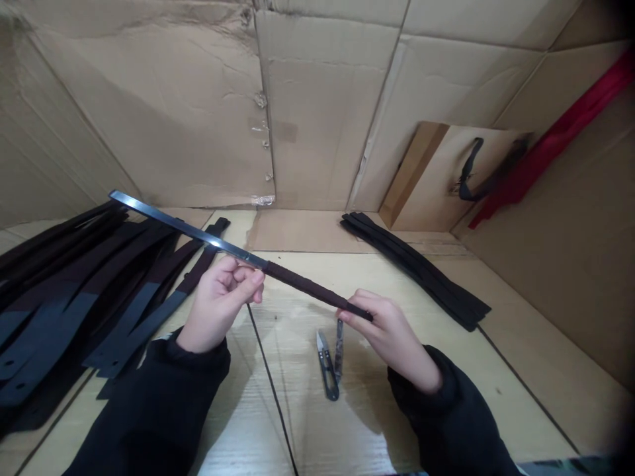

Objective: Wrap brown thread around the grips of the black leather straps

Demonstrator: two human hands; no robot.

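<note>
A shiny, flat metal bar [188, 230] slants across the view in front of me, its bare end up at the left. Its right part is covered by a bunched dark brown fabric sleeve [302, 284]. My left hand [218, 301] is closed on the bar near the sleeve's edge, thumb and curled fingers pinching it. My right hand [384, 324] pinches the sleeve's narrow far end between thumb and fingers. Below, on the table, lie thread snips [326, 370] with dark handles. Beside them is a narrow mottled strip [339, 347], whose kind I cannot make out.
Many dark fabric strips with grey ends [54, 330] are heaped at the left. A bundle of black strips [417, 271] lies at the right on the wooden table [268, 423]. Cardboard walls [317, 125] enclose the back, with a paper bag [446, 172] and red cloth [560, 139] at right.
</note>
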